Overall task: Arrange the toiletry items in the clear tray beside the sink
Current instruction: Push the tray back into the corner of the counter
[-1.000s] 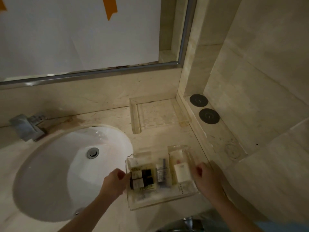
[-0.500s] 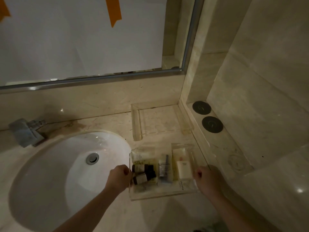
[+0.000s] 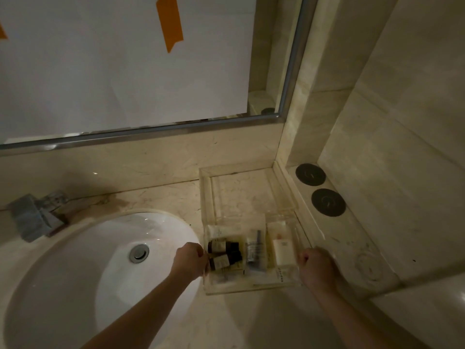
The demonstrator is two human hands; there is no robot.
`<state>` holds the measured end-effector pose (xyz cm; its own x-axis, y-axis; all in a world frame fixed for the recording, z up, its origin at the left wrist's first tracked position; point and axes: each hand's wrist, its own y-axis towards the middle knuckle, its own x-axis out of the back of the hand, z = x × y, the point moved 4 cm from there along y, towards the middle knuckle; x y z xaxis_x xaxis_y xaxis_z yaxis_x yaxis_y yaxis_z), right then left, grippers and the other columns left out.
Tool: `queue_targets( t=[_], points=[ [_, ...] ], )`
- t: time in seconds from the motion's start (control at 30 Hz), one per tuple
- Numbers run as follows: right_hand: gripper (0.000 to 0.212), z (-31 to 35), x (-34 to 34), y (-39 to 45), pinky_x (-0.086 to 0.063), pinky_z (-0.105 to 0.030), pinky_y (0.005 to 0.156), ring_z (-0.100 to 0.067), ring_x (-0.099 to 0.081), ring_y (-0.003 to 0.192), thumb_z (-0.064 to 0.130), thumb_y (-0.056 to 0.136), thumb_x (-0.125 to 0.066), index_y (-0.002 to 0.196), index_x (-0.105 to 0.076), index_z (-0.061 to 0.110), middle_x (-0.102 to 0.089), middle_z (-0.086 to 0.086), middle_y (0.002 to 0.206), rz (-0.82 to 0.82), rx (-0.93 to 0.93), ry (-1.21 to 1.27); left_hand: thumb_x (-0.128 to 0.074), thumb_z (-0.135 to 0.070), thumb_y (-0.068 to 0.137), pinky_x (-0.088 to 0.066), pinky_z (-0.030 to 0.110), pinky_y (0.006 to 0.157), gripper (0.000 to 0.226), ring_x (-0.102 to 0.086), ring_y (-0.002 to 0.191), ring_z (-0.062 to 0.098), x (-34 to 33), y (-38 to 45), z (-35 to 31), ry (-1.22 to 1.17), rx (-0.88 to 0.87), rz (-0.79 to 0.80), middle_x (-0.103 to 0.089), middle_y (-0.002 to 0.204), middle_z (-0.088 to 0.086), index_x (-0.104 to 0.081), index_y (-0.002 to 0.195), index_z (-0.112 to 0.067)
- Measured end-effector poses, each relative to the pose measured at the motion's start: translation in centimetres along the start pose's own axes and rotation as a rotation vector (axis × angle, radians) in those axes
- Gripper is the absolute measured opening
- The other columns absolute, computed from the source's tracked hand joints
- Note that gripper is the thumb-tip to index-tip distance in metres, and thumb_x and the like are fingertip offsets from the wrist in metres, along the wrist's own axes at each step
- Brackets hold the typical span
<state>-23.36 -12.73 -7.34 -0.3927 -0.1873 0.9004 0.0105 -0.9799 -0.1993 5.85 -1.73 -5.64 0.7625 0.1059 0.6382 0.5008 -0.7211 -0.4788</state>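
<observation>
Toiletry items sit inside the clear tray (image 3: 251, 289), which rests on the marble surface (image 3: 239, 321) just right of the white sink (image 3: 100, 273). Head view: two dark bottles (image 3: 224, 253) with pale labels lie on their sides at the tray's left; a grey-labelled tube (image 3: 255, 249) lies in the middle; a white boxed soap (image 3: 283, 250) lies at the right. Left hand (image 3: 191, 260) is at the tray's left wall, fingers curled closed against the edge. Right hand (image 3: 315, 269) is at the tray's right wall, fingers likewise curled; whether they pinch the wall or only touch it cannot be told. Second clear tray (image 3: 208, 195) stands behind, against the backsplash. Two black round discs (image 3: 319, 188) lie on the side ledge.
</observation>
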Motion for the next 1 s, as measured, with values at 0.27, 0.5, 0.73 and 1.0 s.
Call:
queue_targets(
  t=[0.27,0.5,0.73,1.0],
  points=[
    [0.022,0.5,0.5,0.1,-0.026,-0.022,0.048,-0.017,-0.049,0.066,0.019,0.088,-0.055,0.066,-0.053,0.019,-0.051,-0.001,0.075,-0.021,-0.025,-0.012,-0.052,-0.004,0.088,-0.063,0.035,0.069,0.023,-0.074,0.062,0.025,-0.5,0.1,0.3,-0.037,0.05,0.036,-0.074,0.07,0.018,-0.064,0.068,-0.001],
    [0.019,0.4,0.5,-0.5,-0.035,-0.025,0.053,-0.019,-0.052,0.068,0.017,0.089,-0.052,0.07,-0.054,0.019,-0.058,-0.004,0.077,0.028,-0.046,-0.017,-0.052,-0.005,0.088,-0.062,0.035,0.07,0.022,-0.074,0.062,0.024,-0.5,0.0,0.5,-0.039,0.058,0.067,-0.074,0.069,0.017,-0.068,0.077,0.006],
    [0.021,-0.3,0.4,-1.2,-0.042,-0.028,0.06,-0.029,-0.064,0.079,0.02,0.09,-0.052,0.069,-0.053,0.019,-0.068,-0.01,0.084,0.024,-0.078,-0.001,-0.052,-0.006,0.089,-0.062,0.033,0.07,0.023,-0.074,0.063,0.023,-0.7,-0.2,0.7,-0.022,0.065,0.087,-0.075,0.071,0.017,-0.068,0.075,0.003],
    [0.024,-0.1,0.7,-1.3,-0.036,-0.026,0.058,-0.027,-0.059,0.072,0.019,0.089,-0.052,0.065,-0.053,0.02,-0.06,-0.005,0.073,0.026,-0.093,-0.001,-0.055,-0.005,0.089,-0.062,0.032,0.066,0.018,-0.074,0.063,0.025,-0.4,0.0,0.3,-0.035,0.072,0.1,-0.074,0.076,0.022,-0.064,0.074,0.0]
  ],
)
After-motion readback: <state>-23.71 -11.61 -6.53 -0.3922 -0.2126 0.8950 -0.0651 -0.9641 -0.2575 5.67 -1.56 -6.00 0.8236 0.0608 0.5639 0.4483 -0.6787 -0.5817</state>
